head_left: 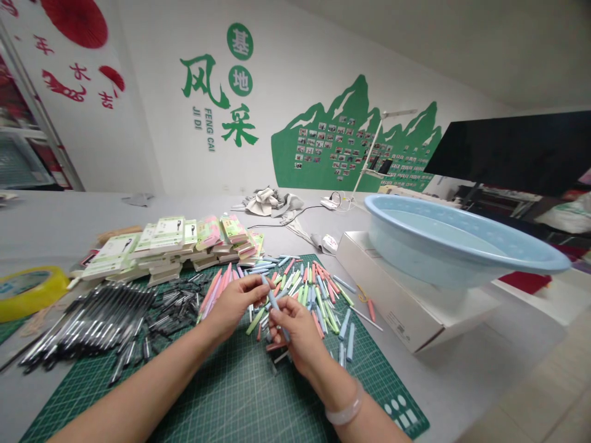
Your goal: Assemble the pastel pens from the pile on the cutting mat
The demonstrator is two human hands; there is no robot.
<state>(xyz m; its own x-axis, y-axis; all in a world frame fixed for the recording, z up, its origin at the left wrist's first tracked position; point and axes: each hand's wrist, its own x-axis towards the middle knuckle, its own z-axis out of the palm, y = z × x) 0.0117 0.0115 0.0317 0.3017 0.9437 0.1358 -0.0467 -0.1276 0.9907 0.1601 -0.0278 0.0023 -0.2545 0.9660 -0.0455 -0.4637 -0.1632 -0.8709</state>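
Note:
Between my two hands is a light blue pen point(272, 299), tilted over the green cutting mat point(221, 394). The fingertips of my left hand point(237, 301) pinch its upper end. Lower down, my right hand point(295, 326) has its fingers closed round the same pen. Under my right hand lie a reddish piece point(276, 347) and a small dark and clear item that I cannot make out. Just beyond my hands spreads a loose pile of pastel pen parts point(307, 286) in blue, green, pink and white. Several pink and purple pens point(219, 288) lie left of my left hand.
Black pens point(101, 317) and black caps point(180, 304) cover the mat's left side. Stacked packets point(159, 240) stand behind them, with a yellow tape roll point(32, 289) far left. At right, a blue basin point(425, 246) sits on a white box point(392, 295). Grey cloths point(270, 202) lie farther back.

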